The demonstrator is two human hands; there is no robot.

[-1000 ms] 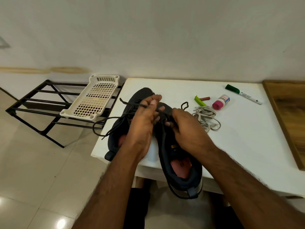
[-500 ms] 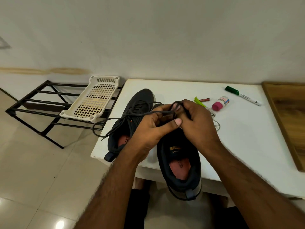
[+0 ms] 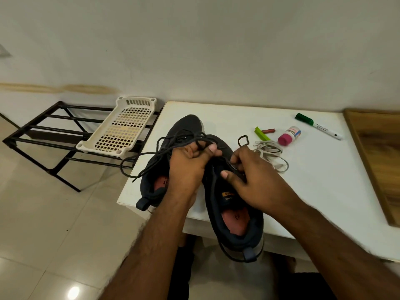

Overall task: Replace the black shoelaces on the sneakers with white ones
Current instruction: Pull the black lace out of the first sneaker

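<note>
White laminate covers the low table (image 3: 303,191), which stands against the wall with a black metal shoe rack (image 3: 43,135) to its left carrying a cream perforated plastic tray (image 3: 121,131), and a wooden board (image 3: 376,161) along its right edge. Two dark grey sneakers lie side by side on the table's near left part, toes toward the wall, heels toward the person; the right sneaker (image 3: 236,217) overhangs the near edge, and the left sneaker (image 3: 173,135) is partly hidden by the left hand (image 3: 190,167). That hand grips a bunch of black shoelace (image 3: 138,161) that loops off the table's left side. The right hand (image 3: 255,180) pinches lace at the right sneaker's eyelets. Just right of it lies a tangle of white shoelaces (image 3: 272,154), then a green-capped white marker (image 3: 318,126), a small pink-capped bottle (image 3: 289,136), a lime green clip (image 3: 262,133) and a thin red stick (image 3: 268,131).
</note>
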